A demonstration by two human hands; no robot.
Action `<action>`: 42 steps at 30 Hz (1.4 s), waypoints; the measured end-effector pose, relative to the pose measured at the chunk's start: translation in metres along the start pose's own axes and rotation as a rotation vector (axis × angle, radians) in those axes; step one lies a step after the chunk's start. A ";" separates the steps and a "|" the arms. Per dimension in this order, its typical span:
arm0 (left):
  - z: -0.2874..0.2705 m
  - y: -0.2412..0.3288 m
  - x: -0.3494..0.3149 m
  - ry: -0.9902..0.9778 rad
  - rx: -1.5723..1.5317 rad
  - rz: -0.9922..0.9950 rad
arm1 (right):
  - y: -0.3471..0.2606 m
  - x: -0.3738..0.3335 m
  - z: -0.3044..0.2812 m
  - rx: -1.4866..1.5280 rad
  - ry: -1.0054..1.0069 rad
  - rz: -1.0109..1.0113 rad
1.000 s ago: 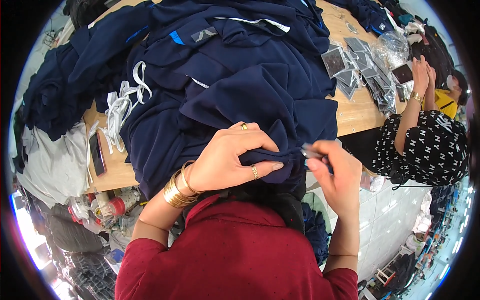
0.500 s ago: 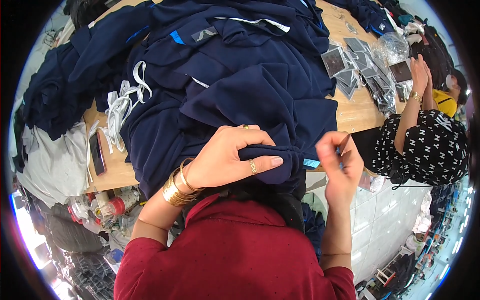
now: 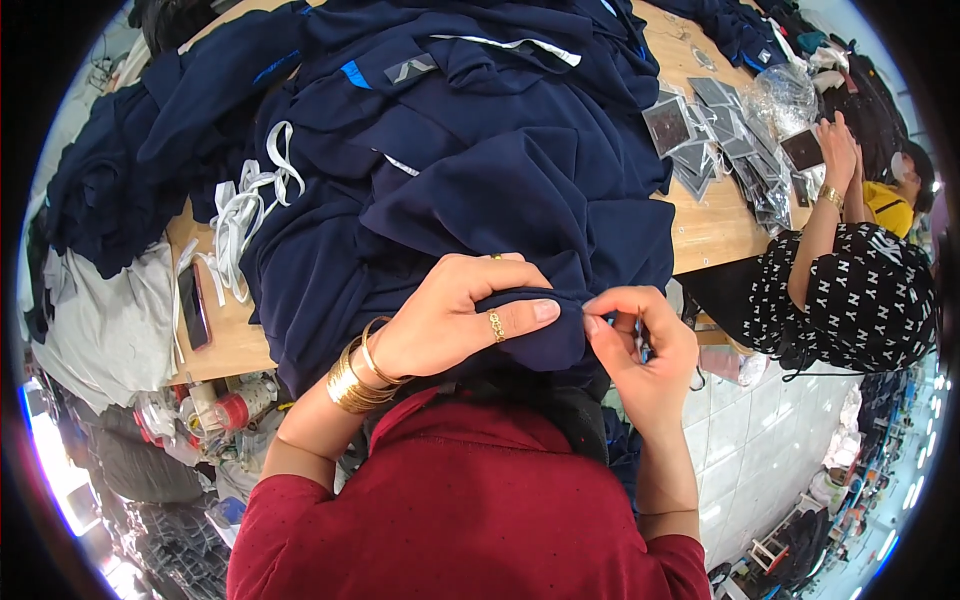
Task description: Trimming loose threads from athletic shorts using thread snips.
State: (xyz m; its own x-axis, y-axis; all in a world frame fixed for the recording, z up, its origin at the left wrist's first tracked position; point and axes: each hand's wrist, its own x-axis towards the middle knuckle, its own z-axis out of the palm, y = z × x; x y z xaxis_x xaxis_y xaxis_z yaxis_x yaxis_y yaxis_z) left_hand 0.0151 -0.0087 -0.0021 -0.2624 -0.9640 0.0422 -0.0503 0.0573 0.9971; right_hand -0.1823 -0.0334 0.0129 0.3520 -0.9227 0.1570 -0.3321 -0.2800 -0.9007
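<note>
My left hand [image 3: 468,300], with rings and gold bangles at the wrist, grips the folded edge of a navy blue garment [image 3: 480,215] close to my body. Thumb on top, its fingers go under the cloth. At the right end of that edge, my right hand [image 3: 650,345] pinches the fabric between thumb and index finger. A small blue and metallic tool shows partly inside the curled right fingers; its kind is hidden. The garment lies on a heap of the same navy cloth, with a white strip and a grey label patch [image 3: 410,68] further back.
White cords [image 3: 240,225] hang over the left of the heap, near a phone [image 3: 195,308] on the wooden table [image 3: 715,232]. Grey packets [image 3: 735,130] lie at the right. Beyond them a co-worker in a patterned black top [image 3: 860,290] holds a dark flat piece.
My right hand has moved left onto the garment's edge and now pinches it, covering the light blue tab. My left hand has hardly shifted. The co-worker's hands have raised a dark piece.
</note>
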 end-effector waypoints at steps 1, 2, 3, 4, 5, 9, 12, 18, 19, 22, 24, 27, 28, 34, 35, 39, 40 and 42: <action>0.000 -0.001 0.000 0.009 -0.046 -0.002 | 0.003 0.001 0.002 0.045 -0.001 0.029; 0.000 -0.001 -0.001 0.010 -0.046 -0.002 | 0.002 0.001 0.003 0.045 -0.002 0.028; -0.001 -0.001 -0.001 0.013 -0.048 -0.022 | 0.001 0.001 0.003 0.067 0.045 0.025; -0.001 -0.001 -0.001 0.017 -0.050 -0.043 | 0.001 0.001 0.003 0.088 0.090 0.021; -0.001 -0.001 -0.001 0.019 -0.050 -0.043 | 0.000 0.000 0.003 0.088 0.089 0.021; 0.000 0.001 -0.001 0.022 -0.038 -0.001 | 0.001 -0.003 0.003 -0.018 0.009 -0.115; 0.002 -0.006 0.002 0.069 -0.034 0.117 | 0.000 -0.009 0.011 -0.015 0.046 -0.177; 0.006 -0.004 0.006 0.001 -0.345 0.086 | 0.016 -0.012 0.026 0.277 0.124 -0.119; 0.007 -0.003 0.005 -0.032 -0.437 0.001 | 0.016 -0.012 0.026 0.277 0.122 -0.119; 0.007 -0.006 0.004 -0.027 -0.357 0.054 | 0.015 -0.010 0.012 0.165 0.026 -0.145; 0.007 -0.007 0.004 -0.019 -0.269 0.087 | 0.005 -0.004 0.005 0.203 0.026 -0.091; 0.006 -0.008 0.003 -0.019 -0.163 0.157 | 0.002 0.000 -0.007 0.215 -0.013 -0.057; 0.007 -0.008 0.003 -0.016 -0.145 0.160 | -0.001 0.000 -0.011 0.056 -0.046 -0.059; 0.007 -0.006 0.004 -0.012 -0.102 0.165 | 0.000 -0.006 -0.018 -0.176 -0.185 -0.008; 0.007 -0.005 0.004 -0.003 -0.105 0.168 | -0.002 -0.004 -0.017 -0.174 -0.184 -0.008; 0.006 -0.005 0.004 -0.006 -0.096 0.180 | -0.007 0.001 -0.018 -0.148 -0.120 -0.042; 0.006 -0.006 0.003 -0.007 -0.113 0.186 | -0.005 0.001 -0.018 -0.197 -0.134 -0.079; 0.006 -0.005 0.003 -0.011 -0.130 0.192 | -0.004 0.001 -0.018 -0.247 -0.145 -0.115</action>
State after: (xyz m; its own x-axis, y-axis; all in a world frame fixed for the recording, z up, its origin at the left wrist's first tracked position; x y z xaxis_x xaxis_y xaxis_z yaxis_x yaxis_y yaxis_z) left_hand 0.0089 -0.0106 -0.0075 -0.2657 -0.9357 0.2323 0.1259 0.2052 0.9706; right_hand -0.1960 -0.0382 0.0243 0.5150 -0.8387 0.1772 -0.4791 -0.4530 -0.7518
